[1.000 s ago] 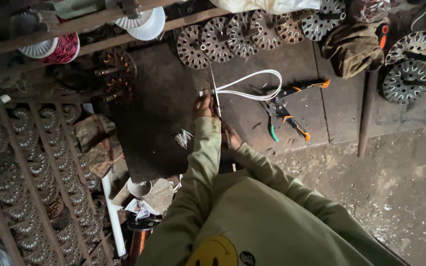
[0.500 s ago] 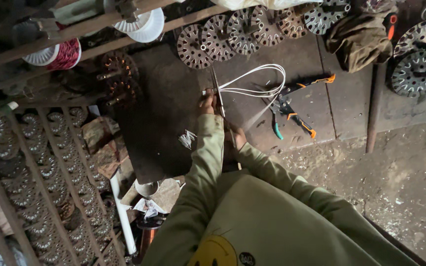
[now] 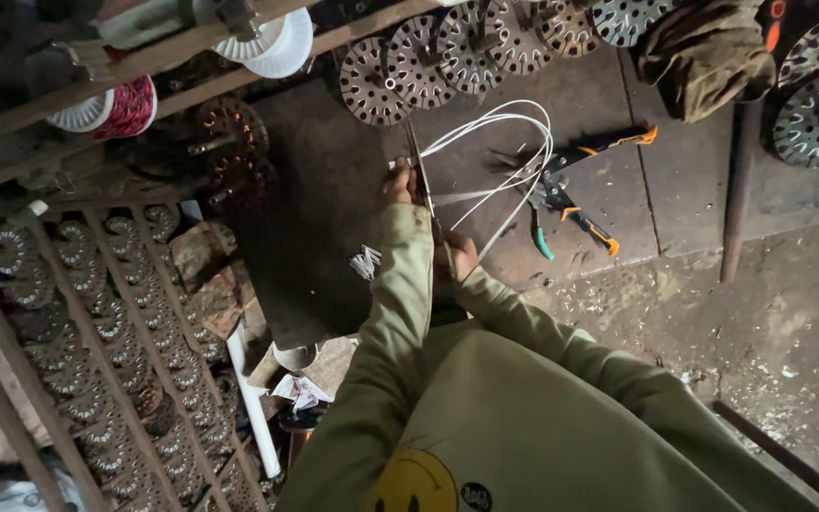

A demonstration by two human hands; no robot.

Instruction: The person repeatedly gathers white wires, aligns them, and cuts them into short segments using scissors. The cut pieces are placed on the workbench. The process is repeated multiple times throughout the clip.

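Observation:
My left hand (image 3: 398, 183) presses the ends of several thin white tubes (image 3: 516, 142) against a long narrow cutter blade (image 3: 421, 175) on a dark board (image 3: 305, 228). The tubes loop away to the right over the wooden bench. Closer to my body, my right hand (image 3: 458, 256) is closed around the near end of the blade. A small pile of short white cut pieces (image 3: 364, 263) lies on the board, left of my left sleeve.
Orange-handled snips (image 3: 571, 204) lie on the bench (image 3: 675, 199) to the right of the tubes. Round slotted metal discs (image 3: 447, 43) line the far edge. A red wire spool (image 3: 125, 106), a white spool (image 3: 277, 43) and racks of discs (image 3: 78, 313) stand on the left.
The view has drifted slightly. The white tubes now show as several loops instead of one. Both hands stay at the blade.

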